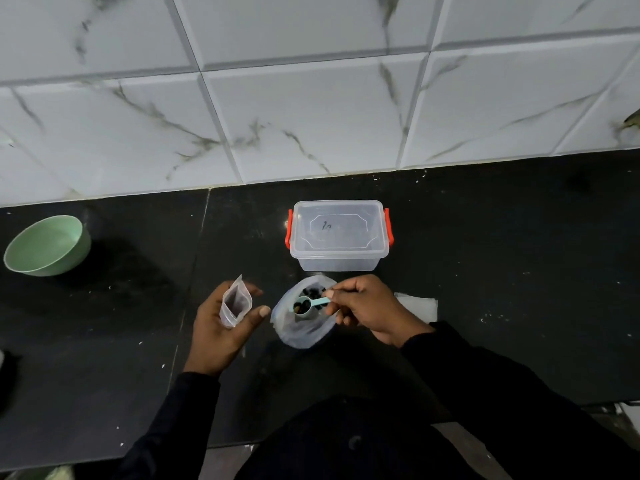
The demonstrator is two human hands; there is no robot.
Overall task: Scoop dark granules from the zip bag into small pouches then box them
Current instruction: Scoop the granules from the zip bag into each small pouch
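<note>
My left hand (221,327) holds a small clear pouch (236,302) upright with its mouth open; dark granules show inside it. To its right, the open zip bag (304,327) stands on the black counter with dark granules visible in it. My right hand (367,308) pinches the handle of a small teal scoop (308,306). The scoop's bowl carries dark granules and hovers over the zip bag's mouth. Behind the bag sits a clear plastic box (337,235) with red side latches, its lid on.
A pale green bowl (46,245) sits at the far left of the black counter (502,271). Flat clear pouches (420,304) lie to the right of my right hand. A marble-tiled wall rises behind the box. The counter's front edge is near my body.
</note>
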